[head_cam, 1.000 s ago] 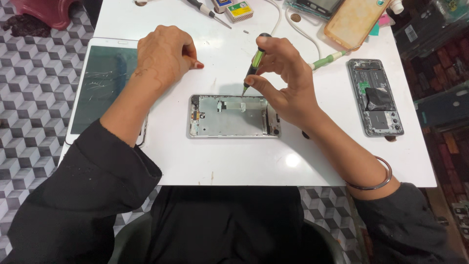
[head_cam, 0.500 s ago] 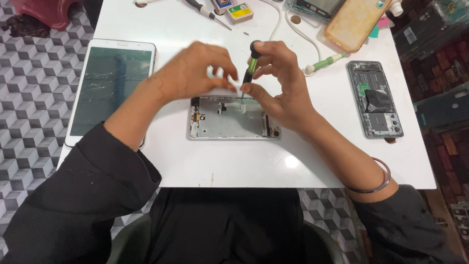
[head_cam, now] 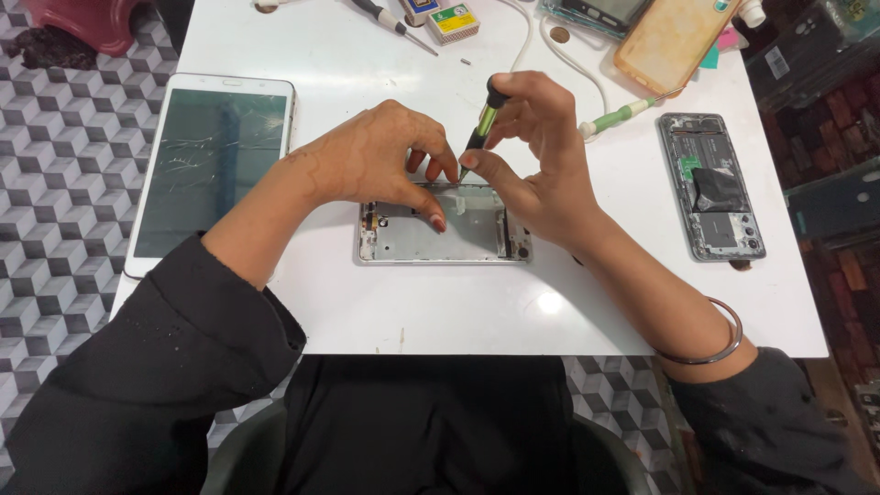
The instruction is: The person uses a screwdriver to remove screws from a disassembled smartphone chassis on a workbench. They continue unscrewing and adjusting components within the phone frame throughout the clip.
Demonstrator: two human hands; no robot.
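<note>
Screwdriver (head_cam: 483, 126) over phone frame (head_cam: 445, 235)

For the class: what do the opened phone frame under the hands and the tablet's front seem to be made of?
Phone frame: probably metal; matte silver-grey surface with stamped recesses. Tablet front: apparently glass; glossy, with fine cracks spreading across it, inside a white border, likely plastic.

A green-and-black screwdriver (head_cam: 483, 122) is seen above a silver phone frame (head_cam: 445, 235) on a white tabletop (head_cam: 458, 302), a white tablet (head_cam: 213, 165) with dark cracked glass is shown, and grey cube-patterned floor tiles (head_cam: 55, 183) are visible.
</note>
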